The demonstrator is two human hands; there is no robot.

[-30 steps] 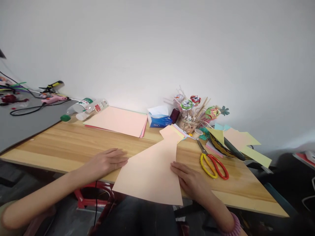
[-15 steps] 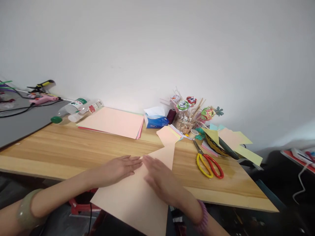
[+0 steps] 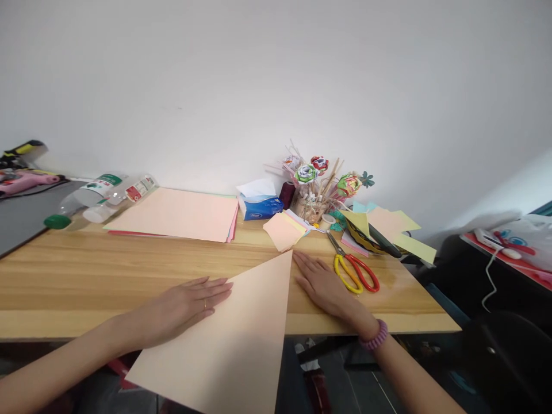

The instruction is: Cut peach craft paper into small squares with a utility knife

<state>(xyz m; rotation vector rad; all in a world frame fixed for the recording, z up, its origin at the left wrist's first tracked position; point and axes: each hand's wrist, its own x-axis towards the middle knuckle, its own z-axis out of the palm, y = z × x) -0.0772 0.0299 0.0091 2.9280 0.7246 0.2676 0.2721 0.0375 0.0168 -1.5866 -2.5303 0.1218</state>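
Note:
A large pale peach sheet of paper lies partly on the wooden table and hangs over its front edge. Flat on the sheet's left edge rests my left hand, fingers stretched out, a ring on one finger. My right hand lies on the table beside the sheet's right edge, fingers extended, fingertips close to its far corner. Just beyond that hand are scissors with one yellow and one red handle. Small paper squares are stacked past the far corner of the sheet.
Behind lie a stack of coloured paper, plastic bottles and a blue tissue pack. A jar with paper flowers stands near the wall. Paper scraps fill a basket at the right. The table's front edge runs below my hands.
My right hand has moved right, off the middle of the sheet and onto the table by its far corner. My left hand stays on the left edge. The view has shifted right.

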